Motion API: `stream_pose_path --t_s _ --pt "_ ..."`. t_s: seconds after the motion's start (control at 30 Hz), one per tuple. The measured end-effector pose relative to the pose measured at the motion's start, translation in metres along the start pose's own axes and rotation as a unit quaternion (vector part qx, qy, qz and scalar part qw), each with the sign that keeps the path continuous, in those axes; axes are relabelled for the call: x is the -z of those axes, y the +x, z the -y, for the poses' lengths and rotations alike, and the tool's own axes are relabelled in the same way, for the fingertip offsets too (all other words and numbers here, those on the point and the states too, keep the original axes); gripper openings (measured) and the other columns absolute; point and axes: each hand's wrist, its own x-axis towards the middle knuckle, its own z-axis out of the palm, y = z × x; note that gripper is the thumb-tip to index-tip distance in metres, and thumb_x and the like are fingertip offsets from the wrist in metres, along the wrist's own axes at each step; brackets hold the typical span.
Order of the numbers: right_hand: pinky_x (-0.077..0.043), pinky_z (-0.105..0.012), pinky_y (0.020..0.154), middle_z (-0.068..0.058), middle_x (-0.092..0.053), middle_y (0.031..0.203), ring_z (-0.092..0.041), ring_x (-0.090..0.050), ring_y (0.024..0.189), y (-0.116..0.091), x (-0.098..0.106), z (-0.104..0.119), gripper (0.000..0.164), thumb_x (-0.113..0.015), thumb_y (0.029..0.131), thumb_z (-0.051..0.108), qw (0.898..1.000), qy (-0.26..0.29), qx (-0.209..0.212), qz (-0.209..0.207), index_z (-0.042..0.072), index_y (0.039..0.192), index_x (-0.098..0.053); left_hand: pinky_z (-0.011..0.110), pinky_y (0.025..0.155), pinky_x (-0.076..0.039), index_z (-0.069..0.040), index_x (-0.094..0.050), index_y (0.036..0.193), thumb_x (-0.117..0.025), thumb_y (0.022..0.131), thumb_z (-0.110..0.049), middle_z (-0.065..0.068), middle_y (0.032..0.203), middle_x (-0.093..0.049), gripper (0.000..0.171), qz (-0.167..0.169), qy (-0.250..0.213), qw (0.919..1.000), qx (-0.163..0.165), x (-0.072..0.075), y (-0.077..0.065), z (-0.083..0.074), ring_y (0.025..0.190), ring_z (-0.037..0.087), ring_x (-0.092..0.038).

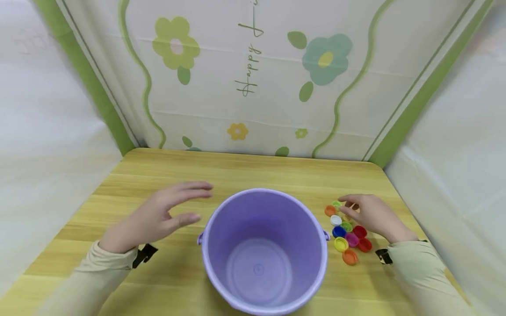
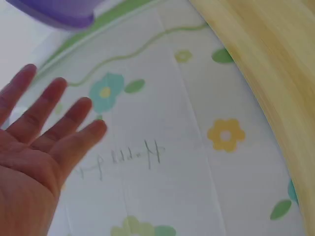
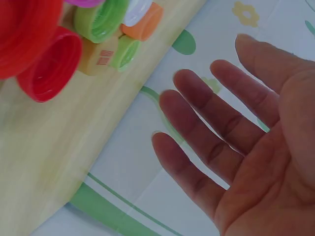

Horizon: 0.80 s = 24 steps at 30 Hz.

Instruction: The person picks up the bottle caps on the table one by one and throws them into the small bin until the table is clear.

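Coloured caps (image 1: 352, 239) just beside right grip (image 1: 371, 213), purple bucket (image 1: 261, 215) near left grip (image 1: 158, 215), fingers (image 3: 197, 130) apart

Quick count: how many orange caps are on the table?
2. One orange cap lies toward the cluster's far end, beside the white cap; the other orange cap lies at its near end, beside the yellow cap. The right hand may hide more.
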Motion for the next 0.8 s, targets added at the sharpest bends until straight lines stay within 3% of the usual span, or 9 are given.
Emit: stream_pose_path --t_s 0.13,0.23,0.43,0.6,0.8 --pt "-0.060 -0.041 0.068 0.003 -0.069 0.088 -0.018 -0.066 0.079 -0.001 -0.002 -0.006 0.031 -0.071 0.093 0.020 1.000 0.008 -0.001 -0.002 0.002 0.118 -0.069 0.032 0.108 -0.045 0.000 -0.066 0.121 -0.072 0.093 -0.023 0.021 0.129 -0.060 0.037 -0.039 -0.074 0.9872 -0.135 -0.010 0.004 -0.017 0.121 0.032 -0.057" --pt "-0.060 -0.042 0.071 0.001 -0.070 0.089 -0.020 -0.066 0.081 0.002 -0.004 -0.014 0.028 -0.071 0.093 0.017 1.000 0.021 -0.004 0.004 0.001 0.117 -0.069 0.036 0.106 -0.047 0.000 -0.068 0.117 -0.074 0.091 -0.022 0.023 0.126 -0.060 0.035 -0.041 -0.109 0.9739 -0.195 -0.016 0.006 -0.027 0.120 0.035 -0.057" --pt "-0.060 -0.042 0.075 -0.003 -0.070 0.094 -0.022 -0.066 0.085 0.014 -0.010 -0.039 0.028 -0.070 0.093 0.015 0.998 0.061 -0.006 0.034 0.000 0.117 -0.069 0.040 0.103 -0.050 0.001 -0.069 0.108 -0.077 0.087 -0.027 0.021 0.123 -0.061 0.037 -0.054 -0.119 0.9644 -0.230 -0.027 0.005 -0.036 0.119 0.037 -0.057" --pt "-0.060 -0.036 0.076 -0.004 -0.069 0.096 -0.022 -0.066 0.086 0.025 -0.018 -0.058 0.032 -0.075 0.090 0.014 0.994 0.094 0.007 0.058 -0.001 0.118 -0.068 0.040 0.099 -0.053 0.001 -0.071 0.099 -0.078 0.085 -0.029 0.019 0.115 -0.065 0.034 -0.069 -0.101 0.9603 -0.251 -0.033 0.005 -0.038 0.114 0.036 -0.059" --pt "-0.058 -0.030 0.077 -0.002 -0.068 0.097 -0.019 -0.064 0.087 0.037 -0.025 -0.073 0.040 -0.078 0.088 0.023 0.989 0.122 -0.006 0.088 0.001 0.121 -0.068 0.042 0.096 -0.054 -0.002 -0.071 0.094 -0.077 0.085 -0.027 0.011 0.099 -0.065 0.027 -0.076 -0.081 0.9547 -0.276 -0.036 0.007 -0.039 0.105 0.036 -0.061"
